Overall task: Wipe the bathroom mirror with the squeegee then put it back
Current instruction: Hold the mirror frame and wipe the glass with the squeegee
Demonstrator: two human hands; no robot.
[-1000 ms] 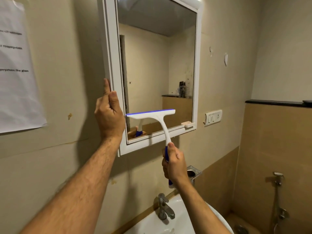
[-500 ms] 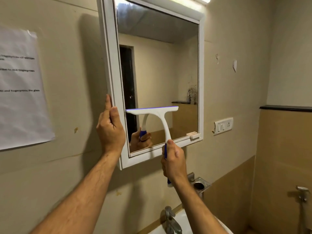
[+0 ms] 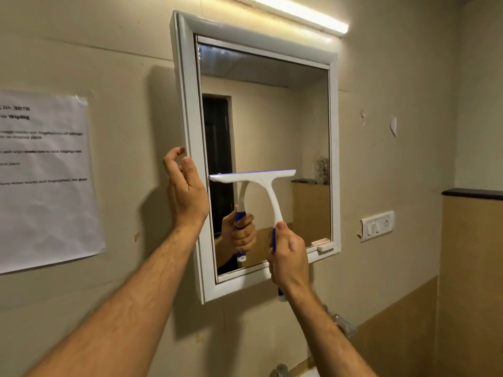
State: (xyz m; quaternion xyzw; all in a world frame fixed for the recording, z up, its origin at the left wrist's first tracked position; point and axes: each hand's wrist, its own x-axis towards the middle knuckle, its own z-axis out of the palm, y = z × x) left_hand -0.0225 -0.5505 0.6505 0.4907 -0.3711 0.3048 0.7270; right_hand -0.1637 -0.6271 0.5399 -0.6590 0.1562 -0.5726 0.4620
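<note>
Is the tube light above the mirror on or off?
On. The tube light glows bright along its whole length and casts a glow on the wall above the mirror frame.

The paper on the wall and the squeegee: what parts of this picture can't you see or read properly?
- Paper, head view: its left side is cut off by the picture's edge, and the print is too blurred to read.
- Squeegee handle: the middle is hidden inside the right hand.
- Tap: cut off by the bottom edge.
- Mirror: smears are too faint to judge.
</note>
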